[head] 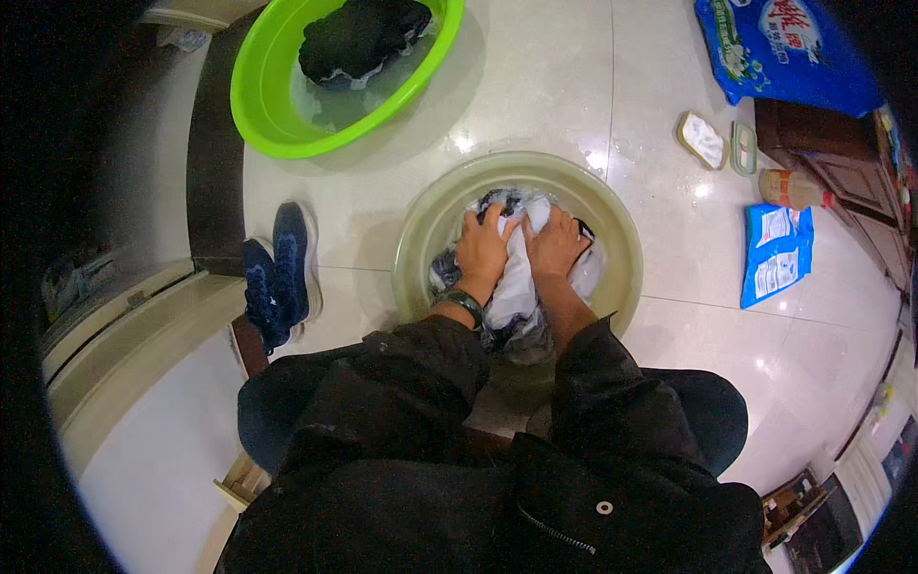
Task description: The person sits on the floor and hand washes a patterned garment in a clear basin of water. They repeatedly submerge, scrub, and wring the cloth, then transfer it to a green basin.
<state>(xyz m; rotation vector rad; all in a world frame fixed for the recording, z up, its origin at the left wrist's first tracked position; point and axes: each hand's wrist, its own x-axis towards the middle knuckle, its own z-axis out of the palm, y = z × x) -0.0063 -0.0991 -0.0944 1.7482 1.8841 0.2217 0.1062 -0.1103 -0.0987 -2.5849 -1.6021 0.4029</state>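
A beige plastic basin [625, 251] stands on the floor right in front of me. Wet white and dark cloth [513, 287] lies bunched inside it, with some suds around the far side. My left hand [482, 247] grips the cloth from the left, a dark band on its wrist. Close beside it, my right hand [556, 244] has its fingers curled over the same cloth. Both thumbs point inward, with white fabric bulging between the hands. The lower part of the cloth hangs in shadow near my sleeves.
Far left, a bright green basin [251, 107] holds soapy water and black cloth [358, 39]. Dark blue shoes [290, 265] stand at left. On the right are a soap dish [703, 140], a green-rimmed tray [744, 148], a bottle [789, 188], a blue packet [778, 251] and a large blue bag [810, 79].
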